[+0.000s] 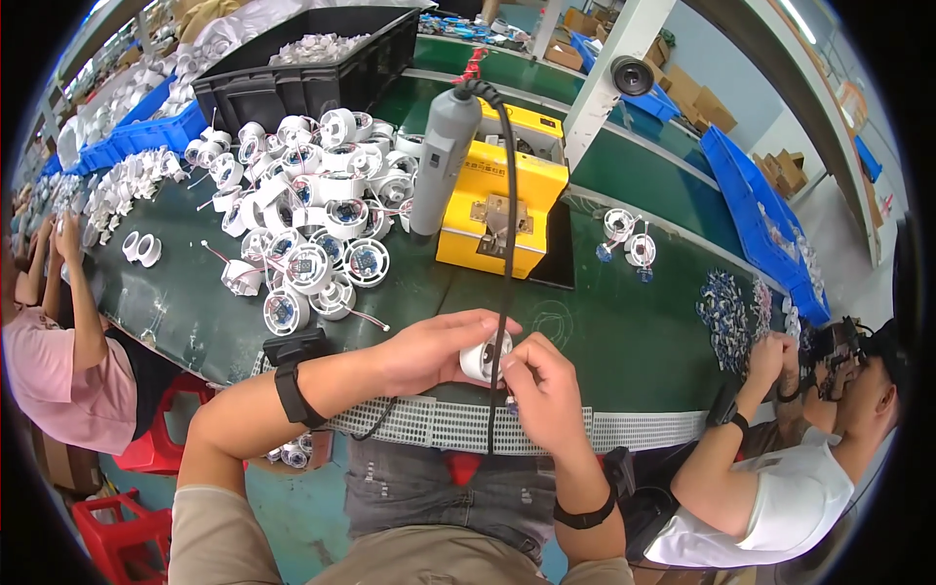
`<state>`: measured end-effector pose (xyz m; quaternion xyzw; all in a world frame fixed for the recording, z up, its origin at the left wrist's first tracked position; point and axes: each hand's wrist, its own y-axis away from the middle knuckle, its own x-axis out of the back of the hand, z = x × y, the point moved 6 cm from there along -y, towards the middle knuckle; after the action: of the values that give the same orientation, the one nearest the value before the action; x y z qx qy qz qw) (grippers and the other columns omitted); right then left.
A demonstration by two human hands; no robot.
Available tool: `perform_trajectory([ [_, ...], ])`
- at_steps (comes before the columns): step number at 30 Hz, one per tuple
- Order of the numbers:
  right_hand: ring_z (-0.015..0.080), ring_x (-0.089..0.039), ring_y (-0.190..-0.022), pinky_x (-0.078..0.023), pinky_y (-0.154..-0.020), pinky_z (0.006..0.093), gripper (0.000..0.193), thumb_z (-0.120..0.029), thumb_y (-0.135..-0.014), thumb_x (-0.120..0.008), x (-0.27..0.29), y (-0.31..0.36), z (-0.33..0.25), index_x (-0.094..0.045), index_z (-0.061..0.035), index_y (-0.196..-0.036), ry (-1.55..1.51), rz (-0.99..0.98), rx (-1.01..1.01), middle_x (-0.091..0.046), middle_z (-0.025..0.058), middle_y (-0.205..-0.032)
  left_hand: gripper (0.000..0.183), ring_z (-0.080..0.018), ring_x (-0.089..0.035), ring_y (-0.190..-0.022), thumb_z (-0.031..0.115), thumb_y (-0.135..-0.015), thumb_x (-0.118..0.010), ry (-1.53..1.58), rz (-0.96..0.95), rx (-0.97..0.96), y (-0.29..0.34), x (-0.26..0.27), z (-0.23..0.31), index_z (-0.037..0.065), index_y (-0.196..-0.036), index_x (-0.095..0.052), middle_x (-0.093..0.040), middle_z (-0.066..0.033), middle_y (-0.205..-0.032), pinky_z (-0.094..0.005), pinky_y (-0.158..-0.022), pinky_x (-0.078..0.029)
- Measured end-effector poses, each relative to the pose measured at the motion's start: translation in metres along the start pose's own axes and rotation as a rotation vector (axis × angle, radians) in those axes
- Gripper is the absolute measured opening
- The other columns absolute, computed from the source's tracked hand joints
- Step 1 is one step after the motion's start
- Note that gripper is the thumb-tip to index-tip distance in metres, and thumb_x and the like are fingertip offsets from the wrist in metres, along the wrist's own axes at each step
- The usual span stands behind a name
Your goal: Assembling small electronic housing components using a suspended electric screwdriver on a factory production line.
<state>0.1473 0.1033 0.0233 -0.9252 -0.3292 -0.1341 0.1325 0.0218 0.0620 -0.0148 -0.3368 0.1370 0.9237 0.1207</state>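
white and round, the housing (474,363) looks dark inside.

White cup (472,362) at worktop's (634,361) near edge: partly hidden by L hand (434,353) & R hand (544,380); black cable (509,205) also crosses in front. Can't ID what R fingertips pinch; bit (512,405) below them too small. Yellow machine (487,252) twd far edge: L side partly behind grey tool (444,161). Cup pile (312,210) overlaps, lower ones mostly hidden. Scraps (317,48) in black bin (292,97), far edge: too small to ID. Blue parts (723,322), R end: ditto. L co-worker (83,380) cut off by pic's rim.
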Motion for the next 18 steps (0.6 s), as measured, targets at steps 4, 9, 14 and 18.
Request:
perform_trajectory([
  [4,0.0189,-0.056,-0.064,-0.044,-0.059,0.0296,0.007,-0.005,-0.084,-0.064,0.001,0.001,0.002,-0.06,0.0002,-0.081,0.09,0.104,-0.067,-0.053,0.0081,-0.075,0.04,-0.0191,-0.058,-0.112,0.028,-0.1,-0.047,0.043,0.036,-0.04,-0.001,0.003,0.002,0.004,-0.132,-0.047,-0.058,-0.0074,-0.119,-0.0386,-0.097,-0.047],
  [9,0.0111,-0.061,-0.079,-0.049,-0.057,0.0242,0.019,0.007,-0.075,-0.068,0.015,0.018,-0.027,-0.064,-0.0006,-0.091,0.599,0.421,0.531,-0.062,0.0086,-0.088,0.034,-0.0204,-0.058,-0.113,0.021,-0.099,-0.051,0.099,0.144,-0.135,0.003,0.005,0.014,0.001,-0.127,-0.052,-0.06,-0.0102,-0.12,-0.0386,-0.097,-0.047],
  [14,0.0106,-0.064,-0.074,-0.054,-0.06,0.0242,0.018,-0.008,-0.092,-0.061,0.018,0.011,0.006,-0.066,0.0053,-0.102,-0.296,0.141,-0.353,-0.065,0.0123,-0.101,0.037,-0.0236,-0.055,-0.119,0.013,-0.096,-0.054,0.09,0.075,-0.176,0.004,0.006,0.012,0.001,-0.13,-0.049,-0.058,-0.0116,-0.123,-0.0393,-0.102,-0.043],
  [18,0.0124,-0.059,-0.052,-0.046,-0.044,0.02,0.018,-0.006,-0.094,-0.055,-0.002,-0.003,0.001,-0.064,0.0074,-0.104,-0.525,0.166,0.088,-0.063,0.0128,-0.097,0.055,-0.0257,-0.048,-0.126,0.007,-0.091,-0.059,0.161,-0.064,-0.317,0.004,-0.006,0.02,0.003,-0.141,-0.036,-0.051,-0.0111,-0.132,-0.0415,-0.105,-0.039],
])
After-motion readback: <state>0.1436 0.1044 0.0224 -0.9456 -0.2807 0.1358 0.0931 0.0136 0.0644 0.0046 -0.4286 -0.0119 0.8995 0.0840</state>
